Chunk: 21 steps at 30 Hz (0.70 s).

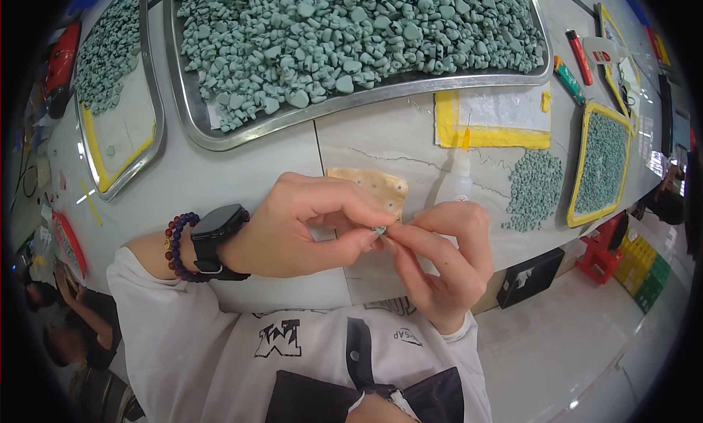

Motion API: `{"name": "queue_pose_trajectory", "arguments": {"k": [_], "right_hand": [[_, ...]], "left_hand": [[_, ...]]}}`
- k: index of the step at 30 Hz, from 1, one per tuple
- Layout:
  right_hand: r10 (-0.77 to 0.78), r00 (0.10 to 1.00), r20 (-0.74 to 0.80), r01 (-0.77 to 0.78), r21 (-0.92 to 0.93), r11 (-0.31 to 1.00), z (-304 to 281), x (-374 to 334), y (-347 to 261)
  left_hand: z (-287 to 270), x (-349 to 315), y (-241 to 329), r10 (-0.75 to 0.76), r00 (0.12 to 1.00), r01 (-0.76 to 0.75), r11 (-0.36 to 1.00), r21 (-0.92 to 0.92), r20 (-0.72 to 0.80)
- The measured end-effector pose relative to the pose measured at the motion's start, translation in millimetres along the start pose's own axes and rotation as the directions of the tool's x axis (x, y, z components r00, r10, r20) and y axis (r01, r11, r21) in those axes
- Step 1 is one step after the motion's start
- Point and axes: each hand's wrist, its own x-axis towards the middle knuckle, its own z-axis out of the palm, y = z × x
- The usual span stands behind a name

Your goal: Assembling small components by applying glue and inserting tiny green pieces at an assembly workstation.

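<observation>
My left hand [293,222], with a black watch and bead bracelets at the wrist, pinches a small green stone piece [379,231] between thumb and fingertips. The fingertips of my right hand [450,258] close on the same piece from the other side. Most of the stone is hidden by the fingers. Just beyond the hands lies a tan block with small holes [388,192], partly covered by my left hand. Behind my right hand stands a squeeze bottle [459,180] with a yellow needle tip.
A large metal tray [351,97] heaped with green stones spans the back. Another metal tray [157,123] is at left. Right of the bottle lie a loose pile of small green stones [534,189] and a yellow-edged tray [573,222]. A red pen-like tool [578,57] lies farther back.
</observation>
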Motion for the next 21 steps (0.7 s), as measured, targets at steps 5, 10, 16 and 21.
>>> {"name": "queue_pose_trajectory", "arguments": {"k": [5, 10, 16, 21], "right_hand": [[0.004, 1.000, 0.006, -0.004, 0.021, 1.000, 1.1, 0.7, -3.8], [0.022, 1.000, -0.004, -0.022, 0.007, 1.000, 2.7, -0.3, -7.3], [0.007, 0.996, -0.086, -0.011, -0.054, 0.998, 5.5, -2.5, -5.4], [0.031, 0.995, -0.099, -0.036, -0.048, 0.998, 4.8, 1.2, -4.5]], "left_hand": [[0.7, -0.8, 0.9, -0.008, 1.000, 0.008, 1.000, 0.028, -0.004], [4.5, -1.5, 2.0, -0.033, 0.998, 0.033, 0.999, 0.008, -0.048], [1.6, 0.8, 4.5, -0.090, 0.996, 0.087, 0.990, -0.107, -0.020], [-1.6, 5.2, 10.8, -0.265, 0.964, 0.253, 0.886, -0.387, 0.023]]}}
